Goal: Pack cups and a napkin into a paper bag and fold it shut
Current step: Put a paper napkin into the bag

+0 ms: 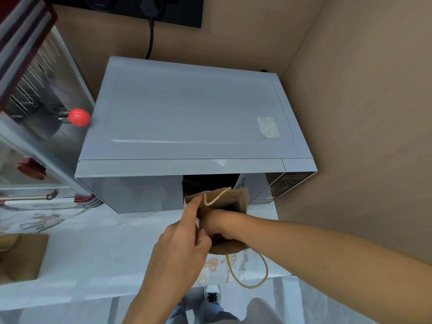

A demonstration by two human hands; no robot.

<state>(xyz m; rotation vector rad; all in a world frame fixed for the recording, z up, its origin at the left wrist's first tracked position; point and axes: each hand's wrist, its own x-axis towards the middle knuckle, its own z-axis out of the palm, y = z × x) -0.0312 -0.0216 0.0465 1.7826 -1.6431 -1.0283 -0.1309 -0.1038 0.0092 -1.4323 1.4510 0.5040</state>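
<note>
A brown paper bag (pixel 236 202) with cord handles stands open on the marble counter, right in front of the microwave. My left hand (pixel 184 239) pinches the bag's left rim and holds it open. My right hand (pixel 217 224) reaches down inside the bag; its fingers are hidden by the bag's wall, so what they hold cannot be told. No cup or napkin shows. One cord handle (pixel 254 274) hangs over the counter's front edge.
A silver microwave (pixel 194 118) fills the counter behind the bag. A glass display case with a red knob (pixel 79 117) stands at the left. A brown cardboard box (pixel 22 256) sits at the counter's left edge. Beige walls close in behind and right.
</note>
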